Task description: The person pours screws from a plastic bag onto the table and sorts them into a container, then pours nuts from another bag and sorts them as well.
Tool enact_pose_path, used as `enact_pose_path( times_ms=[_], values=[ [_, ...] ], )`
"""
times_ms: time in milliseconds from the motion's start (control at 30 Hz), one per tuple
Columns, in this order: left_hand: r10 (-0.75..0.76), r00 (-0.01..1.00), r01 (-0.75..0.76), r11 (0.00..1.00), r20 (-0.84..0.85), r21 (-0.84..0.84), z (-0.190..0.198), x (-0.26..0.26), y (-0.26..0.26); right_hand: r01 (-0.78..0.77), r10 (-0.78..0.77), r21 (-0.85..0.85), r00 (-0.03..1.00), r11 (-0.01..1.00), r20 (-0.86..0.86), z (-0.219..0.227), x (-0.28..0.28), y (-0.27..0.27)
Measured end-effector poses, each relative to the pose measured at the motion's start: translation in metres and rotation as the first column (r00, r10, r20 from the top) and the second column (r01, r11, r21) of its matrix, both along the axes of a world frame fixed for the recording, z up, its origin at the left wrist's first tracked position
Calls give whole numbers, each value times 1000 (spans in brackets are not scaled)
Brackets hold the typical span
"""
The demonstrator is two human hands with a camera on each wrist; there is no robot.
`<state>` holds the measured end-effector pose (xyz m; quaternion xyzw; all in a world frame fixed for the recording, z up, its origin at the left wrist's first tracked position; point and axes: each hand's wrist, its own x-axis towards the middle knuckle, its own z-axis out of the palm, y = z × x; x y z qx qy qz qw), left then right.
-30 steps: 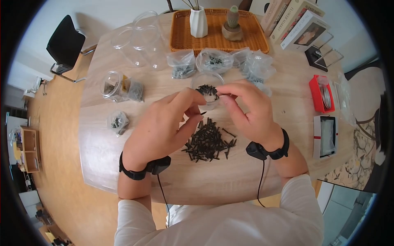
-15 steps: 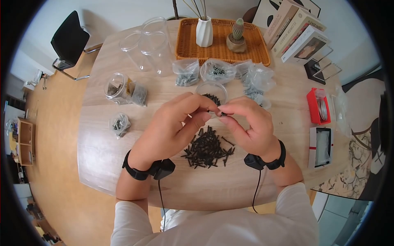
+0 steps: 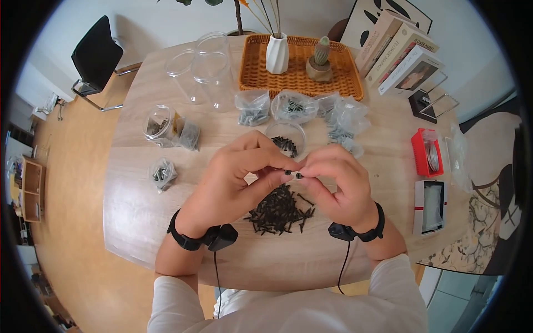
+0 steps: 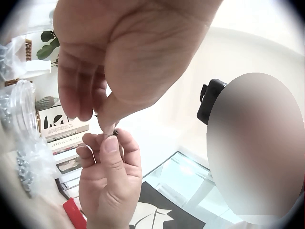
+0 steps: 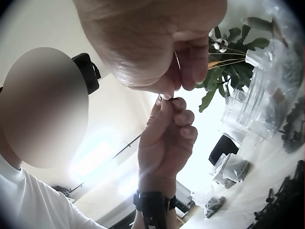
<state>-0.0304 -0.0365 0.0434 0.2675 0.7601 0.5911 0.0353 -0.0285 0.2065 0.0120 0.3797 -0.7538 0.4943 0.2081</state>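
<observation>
In the head view, my left hand (image 3: 236, 177) pinches a black screw (image 3: 288, 172) between thumb and forefinger, its round head facing me. My right hand (image 3: 340, 183) pinches another black screw (image 3: 299, 175) right beside it, and the fingertips of both hands meet. The shafts are hidden by the fingers. Below the hands lies a pile of black screws (image 3: 277, 211). Just beyond them stands a clear round container (image 3: 300, 133) with black screws (image 3: 285, 146) in it. In the left wrist view, the right hand (image 4: 112, 176) is seen palm side, its thumb against the fingertips.
Bags of grey screws (image 3: 252, 111) line the front of a wicker tray (image 3: 250, 69). Clear empty jars (image 3: 212, 83) stand at the back left. A filled jar (image 3: 159, 127) and small bag (image 3: 163, 175) sit left. On the right are a red bin (image 3: 419, 152) and white box (image 3: 422, 208).
My right hand has drawn back from over the clear container and met the left hand's fingertips. Two screw heads now show side by side. The head view has shifted slightly.
</observation>
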Motion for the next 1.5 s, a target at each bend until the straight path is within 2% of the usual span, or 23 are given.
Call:
enact_pose_path(
  times_ms=[33,100,200,267,367,433,500,800,1167,1500],
  values=[
    [-1,1000,1,1000,-4,2,-1,-1,0,19,-19,-28,1000,999,14,0,2,-1],
    [18,994,-23,999,-112,-42,-1,-2,0,37,-36,-55,999,998,23,2,1,-1],
    [25,997,-23,999,-76,27,-1,0,4,1,-1,-46,1000,999,-5,5,2,3],
    [23,997,-24,1000,-79,-9,4,2,5,-36,57,-189,993,981,106,2,5,4],
    [41,997,-42,999,-65,-17,8,6,9,-73,94,-245,993,967,75,11,7,3],
    [59,997,-58,998,-42,6,6,8,11,-90,101,-228,994,970,37,14,9,1],
    [-6,962,2,1000,-274,-16,4,5,10,-110,111,-215,994,970,-9,15,8,1],
    [0,963,-5,1000,-269,-15,5,9,9,-98,99,-144,995,985,1,14,10,2],
    [-6,964,8,1000,-266,7,4,9,9,-33,27,-81,997,996,-75,18,13,2],
    [-8,958,5,1000,-288,-10,2,10,10,-17,12,-68,997,998,-81,18,13,2]
  ],
)
